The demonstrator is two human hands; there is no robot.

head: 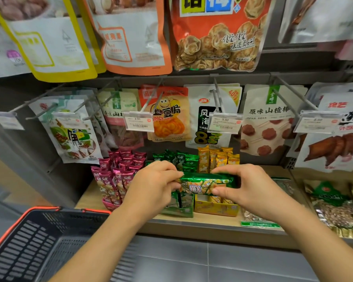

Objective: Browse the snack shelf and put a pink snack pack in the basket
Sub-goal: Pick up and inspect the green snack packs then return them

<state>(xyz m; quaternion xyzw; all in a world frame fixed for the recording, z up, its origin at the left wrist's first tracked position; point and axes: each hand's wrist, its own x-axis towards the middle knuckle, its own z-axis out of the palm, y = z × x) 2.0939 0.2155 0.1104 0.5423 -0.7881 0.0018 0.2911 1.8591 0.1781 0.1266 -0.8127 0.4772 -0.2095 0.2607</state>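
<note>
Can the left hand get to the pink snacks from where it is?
Probably yes: the pink packs stand right beside the left hand, nothing between. But it pinches a green pack, so it must let go first.

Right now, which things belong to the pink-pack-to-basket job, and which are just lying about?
Job: pink snack packs, basket, left hand and right hand, both pinching a green snack pack.
Lying about: yellow snack packs, hanging potato chip bag, hawthorn stick bag.
</note>
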